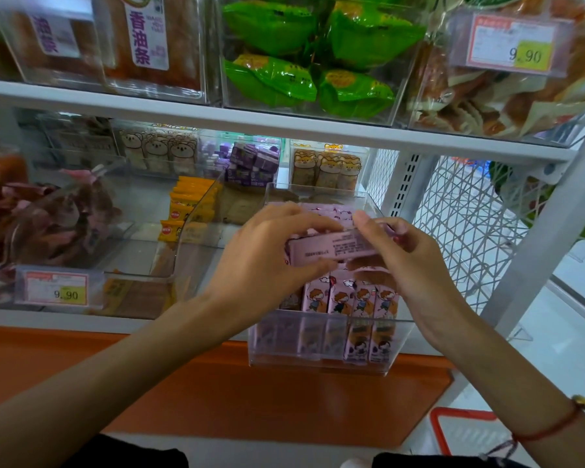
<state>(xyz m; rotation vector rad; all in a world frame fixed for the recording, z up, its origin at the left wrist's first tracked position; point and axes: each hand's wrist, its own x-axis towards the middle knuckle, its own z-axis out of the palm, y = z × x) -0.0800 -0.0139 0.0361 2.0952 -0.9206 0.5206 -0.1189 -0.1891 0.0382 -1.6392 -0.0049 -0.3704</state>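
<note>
Thing in hand: one pink packet (338,246), lying sideways with its printed back up, just above the clear bin (318,364).
Left hand (267,261) grip: fingers on top and thumb below, curled round the packet's left end. It holds that and nothing else.
Right hand (409,265) grip: fingers curled, pinching the packet's right end.
Inside the bin: more pink packets (362,298) stand up in a row at the front, touching each other. Others lie farther back, partly hidden by the hands.
Where the bin is: on the lower shelf (65,315), with its front sticking out past the shelf edge.
Nearby: orange packets (183,211) in the bin to the left, a price tag (56,288) farther left, green bags (318,45) on the shelf above, a red basket (460,427) down on the floor.
Step now: I think the packet is being lined up to go in with the others.
Next move: it probably needs turning upright, then sliding down into a gap in the row without knocking the standing ones over.
</note>
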